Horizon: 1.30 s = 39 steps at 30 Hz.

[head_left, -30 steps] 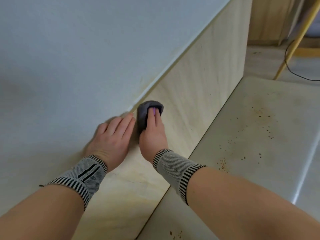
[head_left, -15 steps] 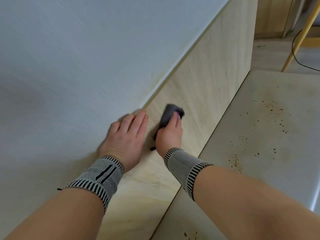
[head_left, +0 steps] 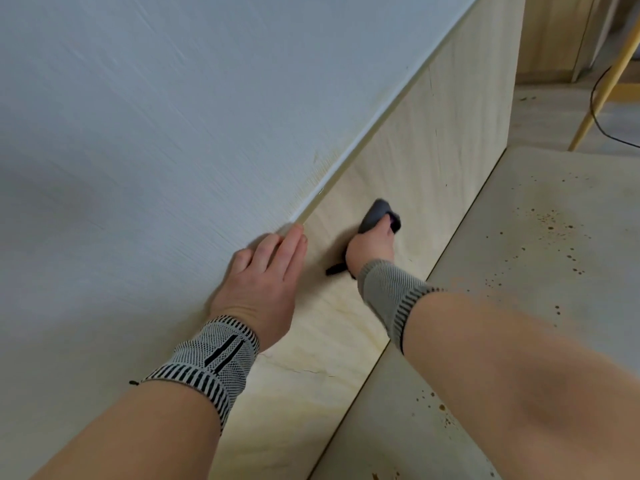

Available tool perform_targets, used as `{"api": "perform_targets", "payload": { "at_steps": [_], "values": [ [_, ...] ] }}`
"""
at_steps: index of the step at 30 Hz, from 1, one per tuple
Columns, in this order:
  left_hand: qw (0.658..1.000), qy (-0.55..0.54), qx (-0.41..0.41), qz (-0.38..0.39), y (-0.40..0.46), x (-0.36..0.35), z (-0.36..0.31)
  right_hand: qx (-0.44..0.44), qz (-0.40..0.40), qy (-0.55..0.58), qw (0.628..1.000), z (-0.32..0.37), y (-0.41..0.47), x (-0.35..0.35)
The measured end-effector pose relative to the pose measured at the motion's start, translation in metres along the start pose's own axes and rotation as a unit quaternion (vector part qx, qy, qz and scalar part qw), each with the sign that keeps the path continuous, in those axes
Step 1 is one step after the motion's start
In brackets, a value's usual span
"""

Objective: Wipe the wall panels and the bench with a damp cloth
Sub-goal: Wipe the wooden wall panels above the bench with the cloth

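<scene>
Against the lower wood panel (head_left: pixel 408 161), my right hand (head_left: pixel 372 245) gripped a dark grey cloth (head_left: pixel 379 216), fingers curled round the wad and pressing it onto the pale, faintly grained veneer just above the counter (head_left: pixel 519 271). One corner of the cloth trailed out below the heel of the hand. My left hand (head_left: pixel 263 275) lay flat with straight fingers, its palm on the white upper wall (head_left: pixel 173 116) and its fingertips at the thin trim strip (head_left: pixel 346 157) dividing wall from panel; it held nothing. Both wrists wore knitted grey bands with striped cuffs.

Materials: the upper wall was matt with a fine brushed texture; the panel was smooth, light plywood-like sheet with yellowish staining toward its near end and a hairline crack; the counter was a flat, pale, slightly glossy slab scattered with small brown specks.

Likely faults, as I judged them: the bunched cloth offered only a small contact face, so streaks or missed bands could be left along the panel; the loose corner could drag grime back over cleaned veneer; moisture could seep into the crack or the trim seam; my bracing palm could smudge the white wall. The counter specks remained unwiped.
</scene>
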State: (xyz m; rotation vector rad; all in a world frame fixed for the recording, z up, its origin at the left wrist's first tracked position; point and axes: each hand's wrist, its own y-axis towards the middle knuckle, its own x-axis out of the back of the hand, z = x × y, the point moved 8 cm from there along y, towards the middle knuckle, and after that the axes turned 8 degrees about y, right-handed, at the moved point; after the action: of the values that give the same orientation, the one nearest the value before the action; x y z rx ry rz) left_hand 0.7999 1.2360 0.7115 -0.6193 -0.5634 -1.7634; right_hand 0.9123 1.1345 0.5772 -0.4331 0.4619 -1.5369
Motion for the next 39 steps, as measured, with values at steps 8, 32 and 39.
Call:
{"api": "perform_targets", "payload": {
  "at_steps": [8,32,39],
  "values": [
    [1.0,-0.016,0.005,0.001,0.002,-0.001,0.0,0.273,0.013,0.049,0.961,0.04,-0.065,-0.013],
    [0.993,-0.078,0.037,0.086,0.004,0.003,0.003,0.299,0.022,-0.041,0.953,-0.024,-0.105,-0.03],
    [0.991,-0.082,0.041,0.093,0.003,0.002,0.005,0.417,0.061,-0.044,0.906,-0.008,-0.112,-0.032]
  ]
}}
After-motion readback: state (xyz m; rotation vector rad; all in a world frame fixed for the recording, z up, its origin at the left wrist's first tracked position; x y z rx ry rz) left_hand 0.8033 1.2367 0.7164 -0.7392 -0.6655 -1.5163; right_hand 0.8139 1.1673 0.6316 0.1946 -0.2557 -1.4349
